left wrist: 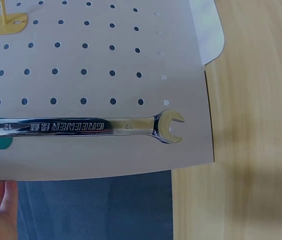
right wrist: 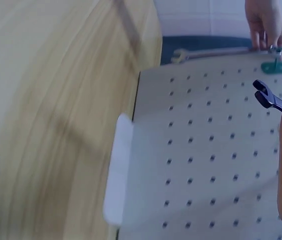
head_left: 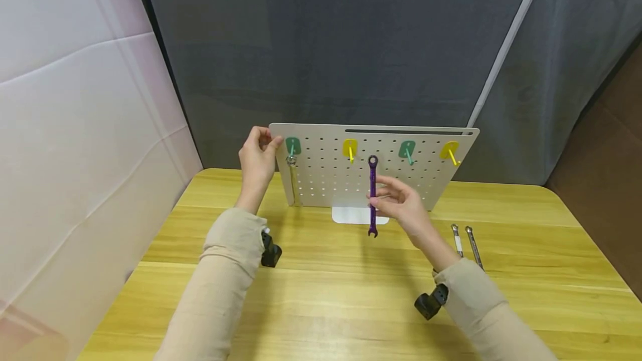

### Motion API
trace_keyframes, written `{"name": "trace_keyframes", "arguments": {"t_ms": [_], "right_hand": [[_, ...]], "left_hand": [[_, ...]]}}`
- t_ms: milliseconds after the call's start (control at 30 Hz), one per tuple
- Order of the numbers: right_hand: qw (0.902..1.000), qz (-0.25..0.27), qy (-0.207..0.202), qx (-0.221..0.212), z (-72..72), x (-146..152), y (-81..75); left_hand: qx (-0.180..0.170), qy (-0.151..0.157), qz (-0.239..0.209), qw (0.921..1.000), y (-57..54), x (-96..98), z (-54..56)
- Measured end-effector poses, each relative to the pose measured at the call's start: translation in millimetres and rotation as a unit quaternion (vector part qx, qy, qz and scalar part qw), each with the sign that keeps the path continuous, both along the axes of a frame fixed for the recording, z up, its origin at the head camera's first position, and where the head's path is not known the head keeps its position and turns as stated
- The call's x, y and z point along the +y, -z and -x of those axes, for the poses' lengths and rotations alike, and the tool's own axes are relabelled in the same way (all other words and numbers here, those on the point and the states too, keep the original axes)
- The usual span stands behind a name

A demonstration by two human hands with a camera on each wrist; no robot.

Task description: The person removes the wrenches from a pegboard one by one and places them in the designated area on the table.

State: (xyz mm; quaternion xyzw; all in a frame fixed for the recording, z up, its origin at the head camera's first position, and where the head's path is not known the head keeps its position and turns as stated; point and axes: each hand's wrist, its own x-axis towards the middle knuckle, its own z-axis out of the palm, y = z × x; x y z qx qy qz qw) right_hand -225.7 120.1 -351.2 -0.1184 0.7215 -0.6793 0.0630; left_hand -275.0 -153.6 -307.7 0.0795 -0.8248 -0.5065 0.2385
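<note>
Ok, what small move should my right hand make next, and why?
Probably ease the purple wrench left and slightly up toward the nearer yellow hook: your right hand holds it ring end up, below and right of that bare hook in the head view, while your left hand grips the pegboard.

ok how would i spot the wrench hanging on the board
Find the pale perforated board on the wooden table. Its leftmost green hook, beside the left hand, carries the wrench. It's silver and hanging, unlike the purple wrench in the right hand or the two wrenches on the table.
</note>
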Motion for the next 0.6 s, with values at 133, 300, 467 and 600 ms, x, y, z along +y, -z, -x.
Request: {"name": "trace_keyframes", "arguments": {"t_ms": [133,300,467,600], "right_hand": [[0.9997,-0.021,0.009,-0.009,-1.1,17.8,8.0],[0.9980,-0.056,0.020,-0.023,-4.2,40.7,18.9],[0.9960,-0.074,0.038,-0.033,-6.0,67.8,30.5],[0.9947,-0.078,0.055,-0.040,-5.4,91.9,37.8]], "left_hand": [[0.004,-0.001,0.001,1.0000,0.7,-0.3,-0.1],[0.007,-0.002,0.002,1.0000,0.9,-0.8,-0.1],[0.010,0.001,0.002,0.9999,1.2,-0.9,-0.1],[0.012,0.000,0.003,0.9999,1.2,-0.9,-0.1]]}}
